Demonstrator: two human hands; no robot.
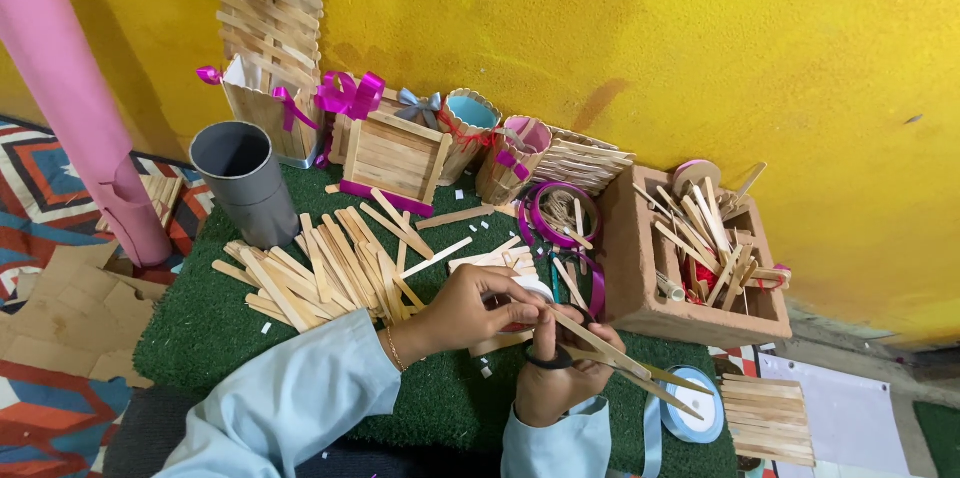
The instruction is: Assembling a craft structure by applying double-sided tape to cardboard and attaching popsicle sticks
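Your right hand [555, 378] clamps scissors [600, 353]; left hand [475, 310] fingers pinch wooden stick [590, 338] between blades, near green mat's [200, 328] front edge. Trimming step; next squeeze needs steady stick.

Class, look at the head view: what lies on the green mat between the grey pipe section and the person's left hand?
A loose pile of wooden craft sticks lies between the grey pipe section and the left hand, spread across the green mat.

Single head-worn view, looking steeply down and forward from above the hands [530, 333]. Close range: sleeves at the near edge, green mat [200, 328] across the middle, yellow wall [700, 48] closing the far side. Slightly tilted, patterned floor covering [40, 188] at left.
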